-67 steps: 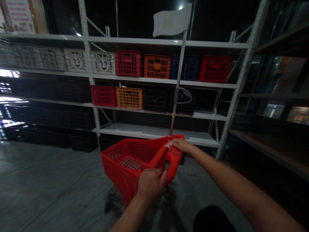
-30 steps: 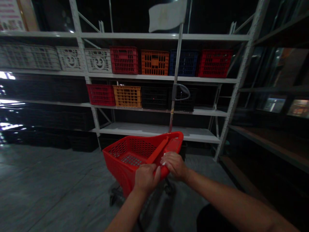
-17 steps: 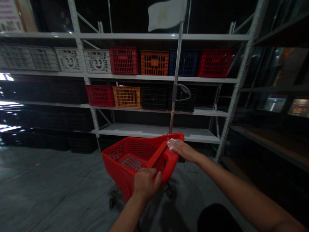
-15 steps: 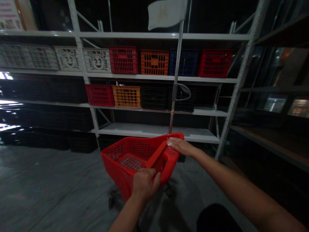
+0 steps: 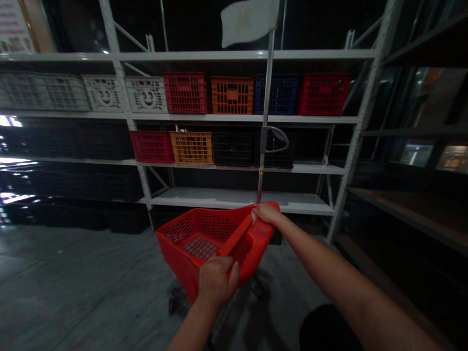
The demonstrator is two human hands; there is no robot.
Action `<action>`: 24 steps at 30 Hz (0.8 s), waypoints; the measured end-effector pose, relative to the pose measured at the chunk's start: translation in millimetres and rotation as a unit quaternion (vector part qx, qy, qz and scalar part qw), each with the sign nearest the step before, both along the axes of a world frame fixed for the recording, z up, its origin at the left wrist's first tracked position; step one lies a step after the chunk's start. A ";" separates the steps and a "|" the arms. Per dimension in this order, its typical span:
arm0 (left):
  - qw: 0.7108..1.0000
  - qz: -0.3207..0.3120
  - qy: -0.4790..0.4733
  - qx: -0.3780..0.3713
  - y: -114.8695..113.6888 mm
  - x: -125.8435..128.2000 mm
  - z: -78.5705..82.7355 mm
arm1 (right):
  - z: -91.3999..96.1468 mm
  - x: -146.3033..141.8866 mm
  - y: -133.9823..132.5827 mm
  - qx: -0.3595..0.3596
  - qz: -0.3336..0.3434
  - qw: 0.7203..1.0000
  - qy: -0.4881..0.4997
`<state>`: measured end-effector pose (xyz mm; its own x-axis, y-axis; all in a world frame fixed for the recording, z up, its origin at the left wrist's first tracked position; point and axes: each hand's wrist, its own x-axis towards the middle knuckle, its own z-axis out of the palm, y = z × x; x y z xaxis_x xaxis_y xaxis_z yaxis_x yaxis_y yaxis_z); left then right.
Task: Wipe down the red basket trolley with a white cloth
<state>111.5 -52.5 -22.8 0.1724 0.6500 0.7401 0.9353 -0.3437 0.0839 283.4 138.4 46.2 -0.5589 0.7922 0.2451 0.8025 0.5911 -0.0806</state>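
Observation:
A red plastic shopping cart (image 5: pixel 174 253) stands in front of me, its perforated basket holding nothing that I can see. At the near left corner of its handle side, my left hand (image 5: pixel 217 279) is closed round the rim, thumb on top. My right hand (image 5: pixel 266 213) presses on the far right corner with curled fingers. A bit of white cloth or tissue (image 5: pixel 253 216) shows beneath those fingers; most of it is hidden. Right behind that corner rises a metal pole (image 5: pixel 269 73) with a grey loop grip (image 5: pixel 277 140) and a white flag (image 5: pixel 248 22).
White metal shelving (image 5: pixel 226 117) spans the view behind the cart. It carries white crates (image 5: pixel 146 93), red crates (image 5: pixel 186 92), an orange crate (image 5: pixel 232 95), a blue crate (image 5: pixel 277 94), a yellow crate (image 5: pixel 192 147) and several black ones. More shelves (image 5: pixel 409 209) stand close on the right.
My right hand has gone from lying flatter to curled fingers at the cart's corner, covering more of the white cloth. My left hand keeps its grip. The view has shifted slightly.

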 end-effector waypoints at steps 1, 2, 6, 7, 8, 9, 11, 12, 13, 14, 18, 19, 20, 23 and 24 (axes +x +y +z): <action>1.000 -0.007 0.001 0.008 -0.9 -0.6 0.0 | -0.5 2.1 -8.2 0.008 -0.013 1.000 0.006; 1.000 -0.014 0.002 0.014 -1.8 -0.9 0.0 | -0.7 3.7 -17.0 0.013 -0.022 1.000 0.009; 0.999 -0.030 0.004 0.038 -4.3 0.1 0.5 | -1.0 2.3 -60.0 0.029 0.029 0.999 0.019; 0.999 -0.029 0.002 0.038 -4.3 0.2 0.7 | -2.7 0.0 -73.7 0.041 0.068 0.996 0.032; 0.999 -0.028 0.000 0.034 -4.1 0.0 0.9 | -6.0 -2.8 -88.8 0.058 0.114 0.991 0.050; 0.999 -0.029 -0.003 0.028 -3.7 -0.6 0.9 | -11.2 -5.9 -104.9 0.078 0.159 0.981 0.075; 0.999 -0.042 -0.014 0.008 -2.5 -3.4 0.4 | -28.1 -11.5 -137.2 0.120 0.210 0.960 0.141; 0.998 -0.053 -0.020 -0.003 -1.9 -5.5 -0.1 | -39.7 -13.7 -151.3 0.142 0.213 0.950 0.176; 0.998 -0.063 -0.025 -0.012 -1.1 -8.0 -0.7 | -52.8 -15.3 -162.5 0.165 0.207 0.942 0.207; 0.997 -0.073 -0.030 -0.017 -0.4 -10.7 -1.3 | -66.7 -16.4 -170.1 0.191 0.199 0.933 0.232; 0.996 -0.087 -0.030 -0.005 1.9 -21.7 -0.4 | -112.0 -15.8 -158.7 0.301 0.168 0.890 0.299; 0.996 -0.089 -0.028 -0.005 2.0 -24.1 0.7 | -116.8 -13.9 -147.0 0.314 0.143 0.880 0.327; 0.995 -0.093 -0.025 -0.009 1.9 -26.6 2.0 | -118.2 -10.9 -133.0 0.315 0.109 0.871 0.361; 0.993 -0.116 -0.025 -0.024 1.2 -35.3 4.5 | -104.7 2.9 -84.4 0.255 -0.017 0.851 0.459; 0.991 -0.125 -0.026 -0.026 1.1 -38.8 4.4 | -96.8 8.1 -69.0 0.224 -0.053 0.845 0.482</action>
